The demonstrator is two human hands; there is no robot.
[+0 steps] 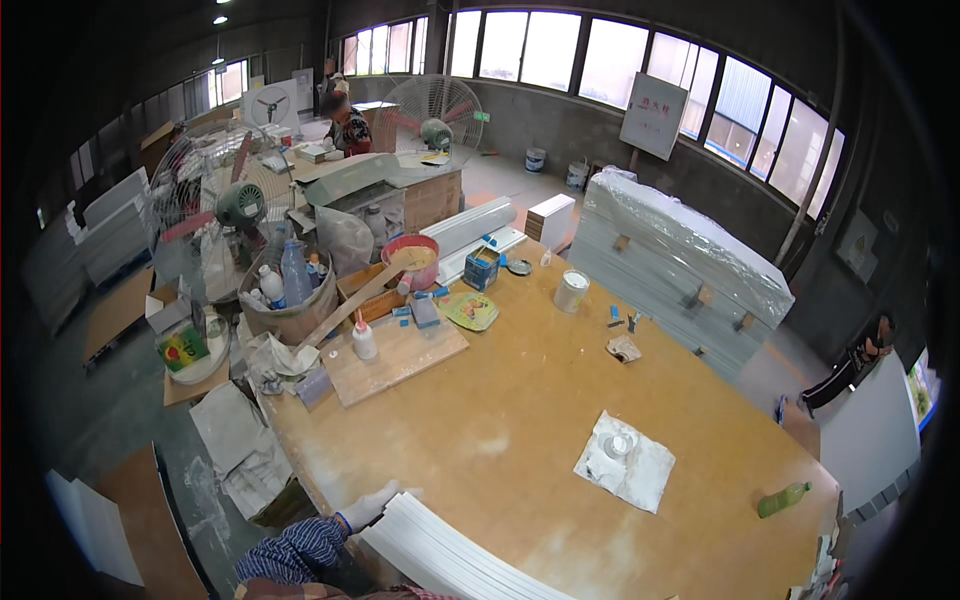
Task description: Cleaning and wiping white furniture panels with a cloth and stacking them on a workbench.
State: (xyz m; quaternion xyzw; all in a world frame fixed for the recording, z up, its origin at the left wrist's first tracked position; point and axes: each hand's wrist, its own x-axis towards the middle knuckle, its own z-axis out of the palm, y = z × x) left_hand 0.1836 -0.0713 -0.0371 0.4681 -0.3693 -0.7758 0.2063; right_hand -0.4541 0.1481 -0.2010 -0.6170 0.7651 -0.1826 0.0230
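Observation:
My left hand (370,506), in a white glove under a blue striped sleeve, is at the left end of a stack of long white strips (440,545). The glove is against the end of the stack, its fingers reaching around the far side and partly hidden. The strips run along the near edge of a tan worktable (530,410) and out of the picture at the bottom. My right hand does not show. Farther up the table lies a stained white sheet (640,478) with a small clear round container (619,446) on it.
On the table's far left are a wooden board (400,368) with a white squeeze bottle (364,338), a red bucket (422,268) and a blue tin (482,268). A white can (572,291) stands farther back. A green bottle (784,499) lies at the right. Plastic-wrapped panels (670,260) stand beyond.

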